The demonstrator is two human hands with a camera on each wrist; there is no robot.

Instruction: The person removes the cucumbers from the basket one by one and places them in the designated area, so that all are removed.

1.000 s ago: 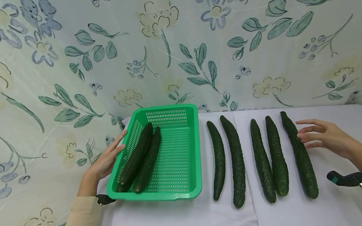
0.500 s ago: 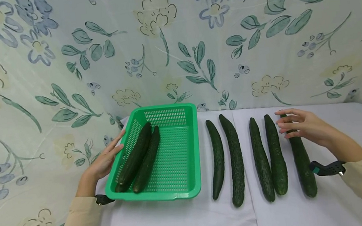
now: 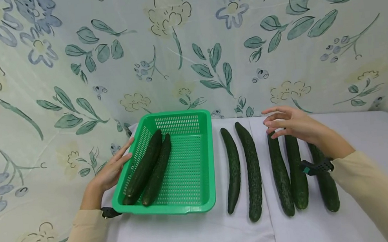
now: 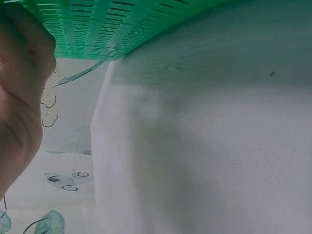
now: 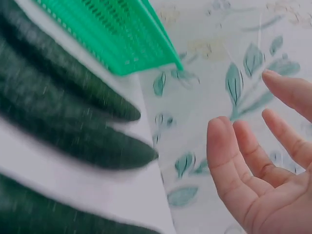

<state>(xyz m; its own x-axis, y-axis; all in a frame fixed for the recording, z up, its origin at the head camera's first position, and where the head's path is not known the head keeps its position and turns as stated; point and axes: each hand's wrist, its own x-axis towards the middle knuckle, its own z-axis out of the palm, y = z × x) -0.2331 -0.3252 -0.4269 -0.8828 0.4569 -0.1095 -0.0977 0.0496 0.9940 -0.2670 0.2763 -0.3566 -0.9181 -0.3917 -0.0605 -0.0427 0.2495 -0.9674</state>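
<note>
My left hand [image 3: 111,172] rests against the left wall of a green plastic basket [image 3: 207,167], fingers laid along its rim. Two dark green cucumbers [image 3: 147,165] lie side by side in the basket's left part. Above the far ends of the right-hand cucumbers, my right hand [image 3: 295,124] hovers with relaxed fingers and nothing in it. Beneath it are a cucumber [image 3: 280,175], another cucumber [image 3: 298,177] and a third cucumber [image 3: 326,186], their far ends partly hidden by the hand and wrist. In the right wrist view the right hand [image 5: 265,180] has its fingers spread apart.
Between the basket and the right-hand group lie a slimmer cucumber [image 3: 233,172] and a longer cucumber [image 3: 252,172]. A white cloth [image 3: 192,235] covers the table. Behind its far edge hangs a flower-patterned curtain [image 3: 158,53].
My right hand has swept left, from beside the rightmost cucumber to above the far ends of the right-hand group. The left hand, basket and cucumbers stay in place.
</note>
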